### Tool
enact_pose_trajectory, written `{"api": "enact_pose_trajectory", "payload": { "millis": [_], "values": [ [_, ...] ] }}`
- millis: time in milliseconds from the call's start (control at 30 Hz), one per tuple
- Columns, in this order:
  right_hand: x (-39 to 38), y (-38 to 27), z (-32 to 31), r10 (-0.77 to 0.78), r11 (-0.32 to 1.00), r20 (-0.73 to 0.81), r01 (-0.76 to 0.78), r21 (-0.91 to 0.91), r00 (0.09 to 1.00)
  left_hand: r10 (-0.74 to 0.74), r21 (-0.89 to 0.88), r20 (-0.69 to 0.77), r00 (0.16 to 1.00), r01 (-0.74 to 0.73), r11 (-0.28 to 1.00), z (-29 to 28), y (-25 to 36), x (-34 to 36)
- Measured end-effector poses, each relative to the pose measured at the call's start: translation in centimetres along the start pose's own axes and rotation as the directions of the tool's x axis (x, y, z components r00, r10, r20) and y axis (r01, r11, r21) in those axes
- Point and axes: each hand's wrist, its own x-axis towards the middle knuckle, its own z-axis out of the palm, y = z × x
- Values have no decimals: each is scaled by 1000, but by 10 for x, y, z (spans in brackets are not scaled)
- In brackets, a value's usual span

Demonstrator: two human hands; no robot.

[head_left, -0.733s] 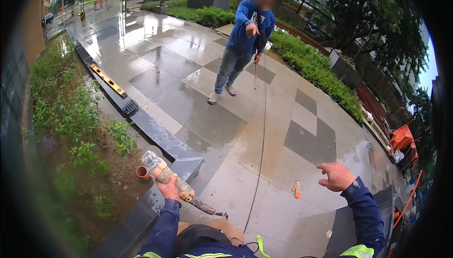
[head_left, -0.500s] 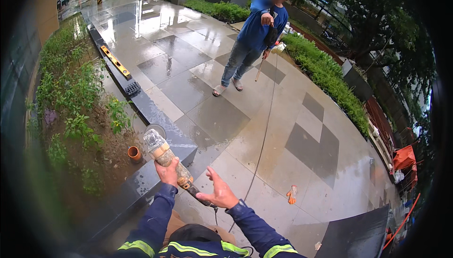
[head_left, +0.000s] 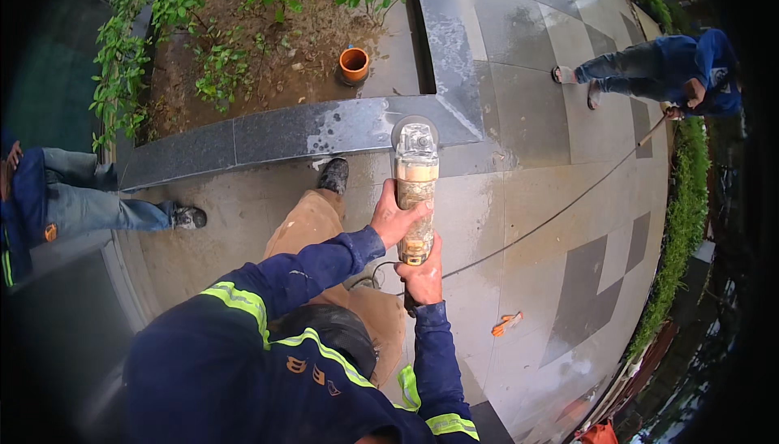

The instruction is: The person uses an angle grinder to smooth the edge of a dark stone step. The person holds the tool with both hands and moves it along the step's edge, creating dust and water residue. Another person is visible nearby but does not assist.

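Both my hands hold an angle grinder [head_left: 416,192], its body worn and spattered. My left hand [head_left: 395,215] is closed around the body's left side, thumb across it. My right hand [head_left: 423,275] grips the rear handle, close behind the left. The grinder's round disc [head_left: 428,126] is over the dark stone coping [head_left: 365,119] of a planter, near its corner. From this view I cannot tell whether the disc touches the stone. A power cord [head_left: 552,225] runs from near the grinder's rear across the paving.
An orange pipe end [head_left: 354,64] stands up from the planter's soil, near leafy plants [head_left: 219,71]. A person [head_left: 673,71] in blue stands at the right; another person [head_left: 89,192] is at the left edge. Orange-and-white gloves [head_left: 507,324] lie on the wet paving.
My view has turned toward the planter corner. The right hand, open beside the grinder before, now grips its rear handle. The grinder's head has moved over the coping. Another person shows at left.
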Motion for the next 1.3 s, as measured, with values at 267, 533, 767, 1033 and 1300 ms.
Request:
{"api": "enact_pose_trajectory", "payload": {
  "millis": [267, 533, 767, 1033, 1300],
  "values": [
    [108, 67, 71, 36, 994, 144, -50, 94, 989, -883, 754, 455, 113, -577, 314, -91, -209, 15],
    [156, 83, 90, 119, 973, 123, -141, 184, 985, -867, 870, 447, 221, -332, 364, -79, -244, 41],
    [189, 70, 94, 123, 964, 107, -145, 221, 987, -877, 765, 475, -74, -459, 453, -67, -268, 40],
    [199, 69, 84, 143, 955, 91, -161, 250, 986, -856, 690, 431, -285, -507, 517, -57, -247, 60],
    [198, 70, 82, 152, 953, 84, -168, 252, 985, -833, 624, 433, -344, -552, 553, -58, -254, 58]
  ]
}}
